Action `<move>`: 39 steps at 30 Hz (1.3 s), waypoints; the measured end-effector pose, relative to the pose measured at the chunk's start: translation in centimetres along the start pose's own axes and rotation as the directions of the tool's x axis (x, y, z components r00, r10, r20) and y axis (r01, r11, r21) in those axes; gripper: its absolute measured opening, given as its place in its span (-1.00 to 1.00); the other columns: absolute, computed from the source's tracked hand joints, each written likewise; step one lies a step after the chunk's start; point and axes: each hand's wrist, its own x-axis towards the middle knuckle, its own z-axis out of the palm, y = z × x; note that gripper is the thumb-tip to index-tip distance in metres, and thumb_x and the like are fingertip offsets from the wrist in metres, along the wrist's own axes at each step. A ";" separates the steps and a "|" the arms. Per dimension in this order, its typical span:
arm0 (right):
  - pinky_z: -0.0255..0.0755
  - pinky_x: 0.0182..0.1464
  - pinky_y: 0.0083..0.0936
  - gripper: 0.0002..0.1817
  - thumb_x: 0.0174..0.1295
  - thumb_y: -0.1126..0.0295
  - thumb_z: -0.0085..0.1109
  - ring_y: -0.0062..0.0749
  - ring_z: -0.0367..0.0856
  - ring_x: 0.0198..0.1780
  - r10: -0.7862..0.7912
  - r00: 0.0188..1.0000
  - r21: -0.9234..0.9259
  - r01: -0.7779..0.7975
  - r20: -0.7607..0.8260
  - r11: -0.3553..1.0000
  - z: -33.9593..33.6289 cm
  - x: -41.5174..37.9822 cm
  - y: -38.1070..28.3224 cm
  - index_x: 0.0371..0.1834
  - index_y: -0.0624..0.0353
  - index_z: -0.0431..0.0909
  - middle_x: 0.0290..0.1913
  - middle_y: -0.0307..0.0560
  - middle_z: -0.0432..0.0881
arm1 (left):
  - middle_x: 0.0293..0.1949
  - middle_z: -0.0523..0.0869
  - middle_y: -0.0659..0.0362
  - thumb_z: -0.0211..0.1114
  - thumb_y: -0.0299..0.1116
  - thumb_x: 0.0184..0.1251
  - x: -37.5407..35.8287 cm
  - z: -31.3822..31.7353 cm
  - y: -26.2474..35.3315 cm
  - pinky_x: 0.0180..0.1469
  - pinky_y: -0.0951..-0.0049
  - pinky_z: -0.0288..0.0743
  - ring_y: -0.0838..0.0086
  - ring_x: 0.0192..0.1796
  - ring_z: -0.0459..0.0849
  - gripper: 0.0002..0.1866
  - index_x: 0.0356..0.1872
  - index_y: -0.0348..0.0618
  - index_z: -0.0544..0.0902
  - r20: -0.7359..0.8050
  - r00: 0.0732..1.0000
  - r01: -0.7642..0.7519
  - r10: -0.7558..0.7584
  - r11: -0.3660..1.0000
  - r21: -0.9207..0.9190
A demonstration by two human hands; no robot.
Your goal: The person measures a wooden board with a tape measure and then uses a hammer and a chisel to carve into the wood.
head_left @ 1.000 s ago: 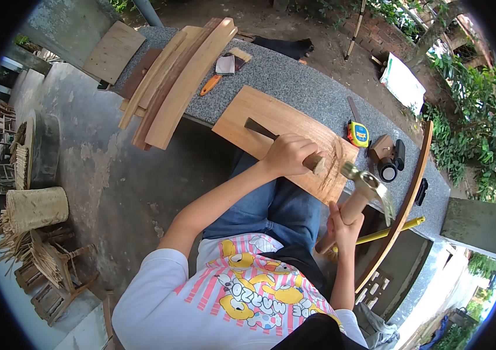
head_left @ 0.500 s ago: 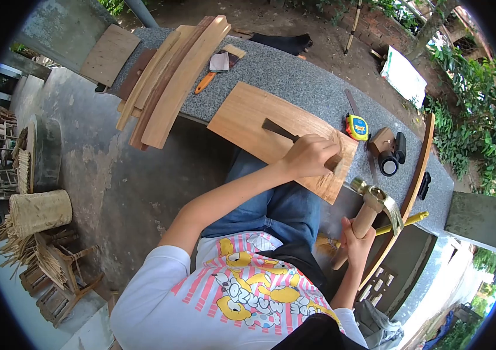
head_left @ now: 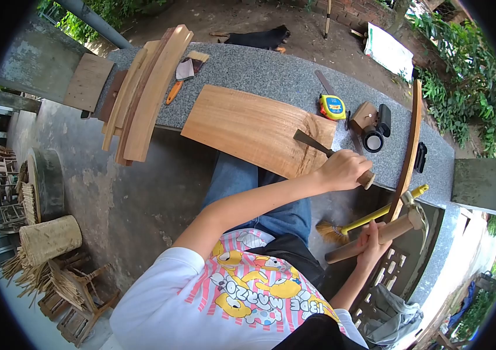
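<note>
My left hand (head_left: 346,170) is wrapped round the wooden handle of a chisel (head_left: 312,141), whose flat dark blade points left over the wooden board (head_left: 242,125). The handle's butt sticks out past my fingers, beyond the board's right end. Across the edge of the stone table (head_left: 239,70) and over my lap lies the board, with a rough, chipped-looking patch near its right end. Low on the right, my right hand (head_left: 370,244) grips the wooden handle of a claw hammer (head_left: 399,227). Its metal head is up and to the right, clear of the board.
A yellow tape measure (head_left: 332,107) lies behind the board, near a wooden block (head_left: 364,115) and a black cylindrical object (head_left: 372,140). Stacked planks (head_left: 157,96) and a brush (head_left: 174,92) are at left. A long wooden strip (head_left: 409,149) crosses the right side. A dog (head_left: 259,38) lies beyond.
My left hand has drawn the chisel right, towards and past the board's end. My right hand has lowered the hammer to the right, its handle now flatter. The whole view has shifted slightly.
</note>
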 end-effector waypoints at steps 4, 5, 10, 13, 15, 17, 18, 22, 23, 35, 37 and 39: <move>0.13 -0.72 -0.68 -0.79 0.23 0.47 0.30 -0.67 0.27 -0.76 0.192 0.971 -0.208 -0.161 0.139 0.965 1.0 0.5 1.8 -0.49 0.20 0.45 -0.73 -0.32 0.35 | -0.47 0.66 0.13 0.45 -0.37 -0.17 0.0 -0.9 -0.9 -0.28 0.24 0.54 0.22 -0.36 0.70 -0.69 -0.32 -0.16 0.60 0.032 0.999 0.039 -0.040 0.999 0.027; 0.14 -0.71 -0.67 -0.78 0.23 0.47 0.30 -0.68 0.31 -0.74 0.200 0.967 -0.197 -0.168 0.155 0.966 1.0 0.4 1.3 -0.51 0.22 0.46 -0.72 -0.32 0.39 | -0.47 0.66 0.13 0.45 -0.37 -0.17 -0.1 -1.1 -1.1 -0.28 0.24 0.54 0.22 -0.36 0.70 -0.69 -0.32 -0.16 0.60 0.030 0.999 0.044 -0.045 0.998 0.035; 0.09 -0.74 -0.69 -0.79 0.22 0.51 0.26 -0.69 0.23 -0.76 0.034 0.999 0.050 -0.036 0.033 0.998 0.6 0.5 -0.8 -0.46 0.21 0.40 -0.67 -0.26 0.38 | -0.47 0.66 0.09 0.41 -0.45 -0.21 0.0 -2.3 -1.1 -0.26 0.20 0.54 0.17 -0.34 0.70 -0.74 -0.41 -0.18 0.57 -0.020 0.999 0.048 -0.048 0.999 -0.009; 0.05 -0.76 -0.70 -0.77 0.24 0.46 0.27 -0.71 0.19 -0.77 0.008 0.998 0.014 -0.009 0.069 1.000 2.2 0.6 0.2 -0.47 0.17 0.38 -0.70 -0.29 0.34 | -0.47 0.67 0.10 0.44 -0.42 -0.21 0.4 -2.7 -1.1 -0.27 0.20 0.53 0.16 -0.34 0.70 -0.72 -0.39 -0.17 0.57 -0.023 0.997 0.075 -0.076 0.997 -0.029; 0.09 -0.75 -0.68 -0.77 0.23 0.47 0.29 -0.68 0.22 -0.78 0.175 0.973 -0.221 -0.140 0.148 0.965 3.5 0.4 1.0 -0.51 0.18 0.43 -0.74 -0.32 0.32 | -0.46 0.67 0.10 0.47 -0.38 -0.20 0.3 -2.7 -1.3 -0.27 0.21 0.53 0.16 -0.34 0.69 -0.70 -0.38 -0.16 0.58 -0.027 0.995 0.094 -0.095 0.995 -0.031; 0.09 -0.75 -0.69 -0.79 0.23 0.47 0.29 -0.67 0.23 -0.78 0.201 0.957 -0.208 -0.157 0.209 0.966 3.3 0.6 1.7 -0.49 0.19 0.44 -0.74 -0.33 0.33 | -0.45 0.67 0.09 0.47 -0.42 -0.23 -0.3 -3.0 -2.3 -0.28 0.19 0.53 0.15 -0.34 0.69 -0.69 -0.38 -0.17 0.57 0.036 0.989 0.143 -0.145 0.988 0.051; 0.11 -0.74 -0.68 -0.78 0.22 0.47 0.29 -0.68 0.27 -0.77 0.175 0.961 -0.187 -0.135 0.216 0.973 3.1 0.8 1.2 -0.52 0.21 0.46 -0.73 -0.32 0.36 | -0.45 0.67 0.09 0.47 -0.42 -0.23 -0.6 -3.2 -2.6 -0.28 0.19 0.53 0.15 -0.34 0.69 -0.69 -0.38 -0.17 0.57 0.026 0.988 0.152 -0.153 0.987 0.059; 0.13 -0.73 -0.68 -0.73 0.22 0.51 0.26 -0.67 0.27 -0.76 0.099 0.983 0.003 -0.101 0.156 0.995 3.5 0.9 -0.8 -0.59 0.20 0.39 -0.71 -0.31 0.34 | -0.45 0.67 0.07 0.45 -0.44 -0.23 -1.0 -4.1 -2.7 -0.29 0.18 0.54 0.14 -0.33 0.70 -0.70 -0.39 -0.18 0.56 0.007 0.989 0.149 -0.150 0.986 0.081; 0.13 -0.73 -0.68 -0.71 0.22 0.51 0.25 -0.66 0.27 -0.76 0.084 0.985 0.039 -0.091 0.151 0.995 4.0 0.9 -1.0 -0.60 0.19 0.37 -0.70 -0.31 0.34 | -0.45 0.67 0.06 0.45 -0.45 -0.23 -0.9 -4.3 -2.6 -0.29 0.18 0.54 0.14 -0.32 0.70 -0.70 -0.39 -0.19 0.56 0.004 0.988 0.155 -0.156 0.985 0.077; 0.11 -0.73 -0.68 -0.76 0.21 0.56 0.22 -0.67 0.24 -0.77 0.065 0.974 0.029 -0.072 0.216 0.997 6.6 1.0 -1.8 -0.57 0.22 0.40 -0.71 -0.30 0.32 | -0.49 0.67 0.07 0.44 -0.44 -0.22 -1.8 -7.0 -4.4 -0.31 0.19 0.56 0.17 -0.34 0.72 -0.75 -0.45 -0.18 0.58 -0.105 0.981 0.175 -0.166 0.980 0.090; 0.08 -0.73 -0.70 -0.75 0.22 0.52 0.23 -0.69 0.21 -0.76 0.093 0.956 -0.012 -0.094 0.278 0.996 8.1 0.7 -1.1 -0.55 0.17 0.36 -0.70 -0.27 0.34 | -0.49 0.67 0.07 0.44 -0.44 -0.23 -1.5 -7.6 -4.0 -0.31 0.19 0.55 0.17 -0.34 0.71 -0.75 -0.45 -0.18 0.58 -0.131 0.976 0.179 -0.172 0.983 0.047; 0.11 -0.73 -0.65 -0.78 0.21 0.53 0.24 -0.67 0.23 -0.76 0.249 0.920 -0.232 -0.183 0.303 0.955 9.5 0.5 -0.4 -0.53 0.21 0.40 -0.72 -0.29 0.32 | -0.47 0.66 0.07 0.48 -0.41 -0.23 -1.6 -8.6 -3.8 -0.28 0.19 0.53 0.16 -0.33 0.70 -0.73 -0.44 -0.17 0.59 -0.090 0.975 0.212 -0.205 0.975 0.072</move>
